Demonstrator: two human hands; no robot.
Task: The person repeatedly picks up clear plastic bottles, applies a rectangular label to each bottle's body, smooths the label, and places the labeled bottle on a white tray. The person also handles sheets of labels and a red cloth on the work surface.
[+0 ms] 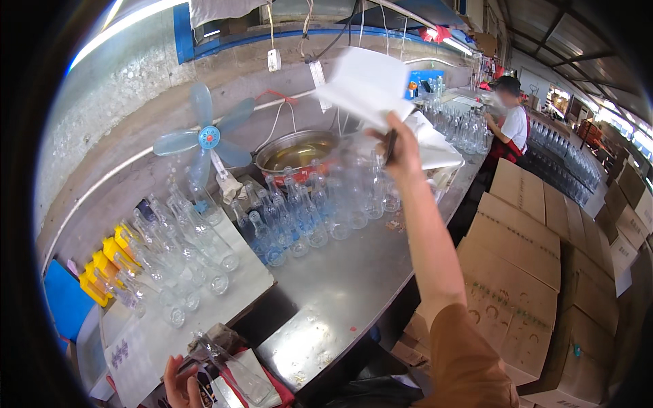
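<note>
My right hand [403, 148] is raised at the far side of the bench, with its fingers closed on a white paper sheet [367, 78] that is smeared by motion. A short dark object [390, 147] also sits in this hand; its kind I cannot make out. Low at the front, my left hand [180, 382] has its fingers apart and curled. Beside it a clear glass bottle [241, 372] lies tilted on a white pad with red cloth. More white sheets [435, 143] lie beyond my right hand.
Clear bottles [316, 234] stand in rows on the metal bench [299, 292]; more [180, 262] occupy a white board at left. Behind are a blue fan [208, 137] and a metal basin of liquid [297, 155]. Cardboard boxes [503, 279] are stacked at right. Another person [513, 122] works farther off.
</note>
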